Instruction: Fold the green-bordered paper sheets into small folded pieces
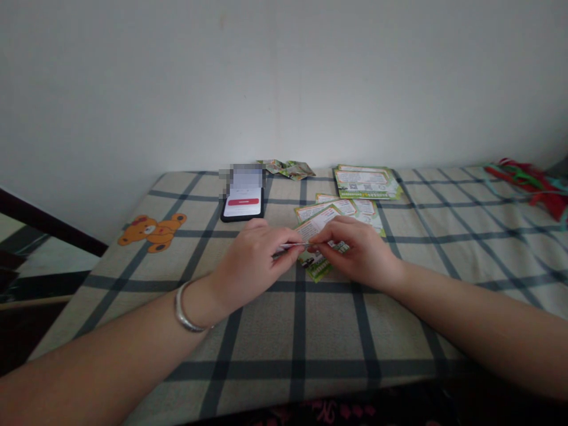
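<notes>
My left hand (261, 251) pinches a thin, flat piece (290, 245) between thumb and fingers. It is seen almost edge-on, so its kind cannot be made out. At its right end my right hand (355, 245) is closed too, thumb and forefinger meeting on the tip. Both hands are just above the table, fingertips nearly touching. Under and behind my right hand, several green-and-white printed cards (317, 220) lie fanned out, partly covered by it. A stack of similar cards (368, 182) sits farther back to the right.
A phone (243, 210) with a lit screen lies beyond my left hand. Crumpled green packets (295, 170) rest by the wall. An orange bear picture (153, 232) is at the left on the checked tablecloth (266, 343). Red and green cloth or straps (532, 186) lie far right.
</notes>
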Available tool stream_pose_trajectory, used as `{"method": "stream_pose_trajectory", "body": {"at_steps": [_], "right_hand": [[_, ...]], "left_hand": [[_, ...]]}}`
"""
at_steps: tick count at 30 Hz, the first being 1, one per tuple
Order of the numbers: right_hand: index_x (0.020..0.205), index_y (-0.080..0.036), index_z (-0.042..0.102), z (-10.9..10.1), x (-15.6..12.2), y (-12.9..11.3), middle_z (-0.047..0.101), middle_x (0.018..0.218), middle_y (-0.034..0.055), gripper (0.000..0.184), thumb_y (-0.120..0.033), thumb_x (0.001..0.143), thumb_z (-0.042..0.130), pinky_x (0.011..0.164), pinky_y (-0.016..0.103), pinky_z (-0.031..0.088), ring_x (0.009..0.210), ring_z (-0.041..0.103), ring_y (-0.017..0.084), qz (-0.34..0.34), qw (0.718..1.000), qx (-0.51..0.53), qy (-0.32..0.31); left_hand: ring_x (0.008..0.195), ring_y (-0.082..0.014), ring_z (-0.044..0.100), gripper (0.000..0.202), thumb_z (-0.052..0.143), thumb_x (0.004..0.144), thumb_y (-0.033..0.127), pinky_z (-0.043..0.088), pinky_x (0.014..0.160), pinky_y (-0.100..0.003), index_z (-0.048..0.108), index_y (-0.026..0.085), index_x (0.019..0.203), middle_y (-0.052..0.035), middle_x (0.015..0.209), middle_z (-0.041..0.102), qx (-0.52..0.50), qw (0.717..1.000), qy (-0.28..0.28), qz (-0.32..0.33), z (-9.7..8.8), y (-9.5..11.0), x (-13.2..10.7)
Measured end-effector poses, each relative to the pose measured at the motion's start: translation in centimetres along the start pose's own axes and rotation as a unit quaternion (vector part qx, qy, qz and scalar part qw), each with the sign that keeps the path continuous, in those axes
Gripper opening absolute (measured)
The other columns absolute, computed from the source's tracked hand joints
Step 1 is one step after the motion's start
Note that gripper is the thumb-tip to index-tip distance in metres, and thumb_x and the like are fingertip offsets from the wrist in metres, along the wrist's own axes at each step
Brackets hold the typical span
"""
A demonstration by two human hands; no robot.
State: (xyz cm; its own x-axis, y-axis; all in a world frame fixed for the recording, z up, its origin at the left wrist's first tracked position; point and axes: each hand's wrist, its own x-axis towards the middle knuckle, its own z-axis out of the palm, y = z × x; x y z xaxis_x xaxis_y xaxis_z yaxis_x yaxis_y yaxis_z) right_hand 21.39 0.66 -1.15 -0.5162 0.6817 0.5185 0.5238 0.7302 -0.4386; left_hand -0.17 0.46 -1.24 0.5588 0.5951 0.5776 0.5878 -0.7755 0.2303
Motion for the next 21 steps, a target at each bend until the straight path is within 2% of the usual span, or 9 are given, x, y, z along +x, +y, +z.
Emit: {"method": "stream_pose_trajectory", "body": {"at_steps": [4,7,9,11,14,17,21], "right_hand": [[0.081,-0.017,0.065,0.0,0.3,-0.2,0.066,0.074,0.0021,0.006,-0.015,0.081,0.06,0.063,0.025,0.045,0.07,0.058,0.013,0.004,0.999,0.053,0.009],[0.083,-0.016,0.066,-0.3,0.4,-0.3,0.069,0.077,0.0024,0.006,-0.019,0.084,0.06,0.064,0.025,0.047,0.071,0.061,0.013,0.05,0.986,0.158,-0.027],[0.087,-0.016,0.066,-0.3,0.5,-0.1,0.071,0.082,0.0032,0.013,-0.025,0.088,0.056,0.069,0.026,0.049,0.077,0.063,0.013,0.085,0.961,0.256,-0.063],[0.087,-0.017,0.067,-0.3,0.5,0.3,0.072,0.085,0.0029,0.021,-0.029,0.093,0.05,0.075,0.027,0.05,0.081,0.065,0.013,0.113,0.924,0.353,-0.092],[0.082,-0.018,0.067,0.1,0.6,1.0,0.072,0.083,0.0013,0.02,-0.031,0.092,0.055,0.078,0.026,0.05,0.08,0.066,0.012,0.137,0.871,0.456,-0.121],[0.081,-0.018,0.065,0.3,0.6,1.4,0.071,0.081,0.0005,0.013,-0.029,0.086,0.063,0.076,0.025,0.05,0.078,0.066,0.01,0.155,0.849,0.487,-0.134],[0.083,-0.017,0.064,0.4,0.6,1.4,0.069,0.08,0.0,0.012,-0.029,0.083,0.067,0.073,0.024,0.051,0.075,0.065,0.009,0.159,0.856,0.474,-0.134]], "left_hand": [[0.071,-0.0161,0.058,0.011,0.053,0.092,0.022,0.042,0.069,-0.029,0.063,0.018,0.087,0.0003,0.076,0.068,0.002,1.0,0.006,0.002,0.0,0.0,0.0],[0.07,-0.0156,0.057,0.014,0.051,0.093,0.022,0.042,0.069,-0.028,0.062,0.017,0.088,-0.0001,0.076,0.068,0.002,1.0,0.006,0.016,0.0,0.0,0.1],[0.068,-0.0146,0.058,0.014,0.05,0.094,0.022,0.042,0.068,-0.028,0.061,0.017,0.088,0.0002,0.076,0.068,-0.002,1.0,0.008,0.028,-0.1,0.1,0.1],[0.068,-0.0137,0.059,0.013,0.05,0.094,0.021,0.042,0.068,-0.028,0.061,0.017,0.089,0.0003,0.076,0.068,-0.005,0.999,0.011,0.039,-0.2,0.2,0.2],[0.068,-0.0131,0.059,0.012,0.05,0.093,0.019,0.042,0.069,-0.028,0.06,0.017,0.087,0.0007,0.075,0.068,-0.002,0.998,0.017,0.054,-0.4,0.4,0.3],[0.066,-0.013,0.058,0.011,0.051,0.092,0.018,0.041,0.068,-0.028,0.06,0.017,0.087,0.0011,0.073,0.067,0.0,0.997,0.022,0.069,-0.4,0.5,0.2],[0.066,-0.0141,0.058,0.009,0.053,0.091,0.017,0.041,0.065,-0.028,0.061,0.017,0.086,0.0004,0.073,0.067,0.007,0.998,0.019,0.068,-0.2,0.4,0.1]]}}
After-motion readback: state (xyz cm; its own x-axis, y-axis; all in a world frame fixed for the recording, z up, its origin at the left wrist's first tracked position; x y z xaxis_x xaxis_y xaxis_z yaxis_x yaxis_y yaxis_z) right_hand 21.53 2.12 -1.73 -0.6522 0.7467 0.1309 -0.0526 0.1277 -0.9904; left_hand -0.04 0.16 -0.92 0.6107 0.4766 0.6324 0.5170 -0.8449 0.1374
